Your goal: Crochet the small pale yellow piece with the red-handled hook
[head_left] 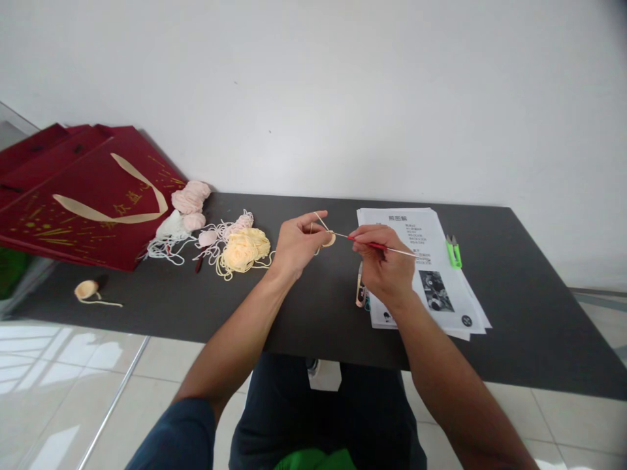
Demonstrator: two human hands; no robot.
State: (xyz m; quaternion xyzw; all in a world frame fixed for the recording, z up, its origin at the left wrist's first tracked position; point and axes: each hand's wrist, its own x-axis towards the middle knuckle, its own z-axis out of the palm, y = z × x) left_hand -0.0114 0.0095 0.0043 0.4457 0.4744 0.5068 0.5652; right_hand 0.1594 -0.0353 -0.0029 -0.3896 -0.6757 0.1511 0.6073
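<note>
My left hand [300, 243] pinches a small cream crochet piece [332, 239], with a strand of yarn running up over the raised index finger. In my right hand [385, 261] is a crochet hook [375, 245] with a red grip, held like a pen. Its thin metal tip reaches left to the crochet piece; whether it passes through a stitch is too small to tell. Left of my left hand lies a pale yellow ball of yarn [245, 250], its strand trailing toward my wrist.
Printed sheets [406, 287] lie under my right hand, with green thread snips [453, 252] at their right edge. Pink yarn [191, 197] and white yarn [171, 230] sit beside dark red gift bags [93, 196]. A small cream crocheted cup [87, 289] rests near the left front edge of the dark table [529, 313].
</note>
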